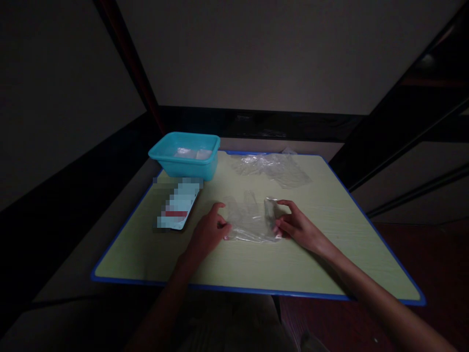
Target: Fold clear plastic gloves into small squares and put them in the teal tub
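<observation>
A clear plastic bag (pixel 249 222) lies nearly flat on the table in front of me, with creases and a narrow folded strip standing out at its far side. My left hand (pixel 209 229) is at its left edge, fingers curled and the thumb pressed to the near left corner. On the opposite side my right hand (pixel 301 229) grips the right edge, its thumb low and the index finger bent over the upper corner. Several more clear plastic bags (pixel 273 168) lie in a crumpled, overlapping heap farther back.
A turquoise plastic basin (pixel 190 168) with pale, shiny contents stands at the back left. Before it lies a phone-like flat object (pixel 181 203), its face pixelated. The pale table (pixel 293 271) has a blue rim; a wall rises behind it.
</observation>
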Tool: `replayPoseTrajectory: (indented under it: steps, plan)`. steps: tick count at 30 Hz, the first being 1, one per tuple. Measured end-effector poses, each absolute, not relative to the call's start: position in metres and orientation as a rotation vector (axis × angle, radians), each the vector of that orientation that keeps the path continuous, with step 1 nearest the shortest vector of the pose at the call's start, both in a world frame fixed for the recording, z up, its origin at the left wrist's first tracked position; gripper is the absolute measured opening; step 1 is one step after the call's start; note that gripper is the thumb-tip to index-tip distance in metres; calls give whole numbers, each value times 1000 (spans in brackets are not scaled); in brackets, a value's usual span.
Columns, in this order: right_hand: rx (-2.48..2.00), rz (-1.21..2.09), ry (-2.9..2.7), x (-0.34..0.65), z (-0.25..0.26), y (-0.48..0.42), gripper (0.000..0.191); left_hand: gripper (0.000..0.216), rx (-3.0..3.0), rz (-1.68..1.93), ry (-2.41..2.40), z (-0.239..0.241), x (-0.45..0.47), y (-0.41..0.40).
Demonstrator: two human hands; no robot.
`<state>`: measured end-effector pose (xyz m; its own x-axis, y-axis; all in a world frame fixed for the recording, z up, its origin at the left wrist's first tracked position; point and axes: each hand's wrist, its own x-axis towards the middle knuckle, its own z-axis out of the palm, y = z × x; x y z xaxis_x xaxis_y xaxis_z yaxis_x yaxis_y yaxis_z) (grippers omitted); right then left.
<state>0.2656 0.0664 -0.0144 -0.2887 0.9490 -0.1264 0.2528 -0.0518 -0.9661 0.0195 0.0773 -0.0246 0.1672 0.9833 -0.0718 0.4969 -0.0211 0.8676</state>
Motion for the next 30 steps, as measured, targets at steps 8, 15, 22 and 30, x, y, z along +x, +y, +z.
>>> replayPoseTrajectory:
  steps: [8, 15, 22, 30]
  plan:
    - [-1383, 1226, -1588, 262, -19, 90, 56, 43, 1591, 776, 1439, -20, 23, 78]
    - [-1225, 1228, -1535, 259, -22, 97, 54, 39, 1519, 843, 1393, -21, 27, 76]
    - [-1202, 1108, -1598, 261, -24, 94, 48, 32, 1510, 886, 1413, -18, 29, 74]
    - [-1401, 809, -1852, 261, -19, 84, 48, 38, 1557, 956, 1432, -19, 31, 75]
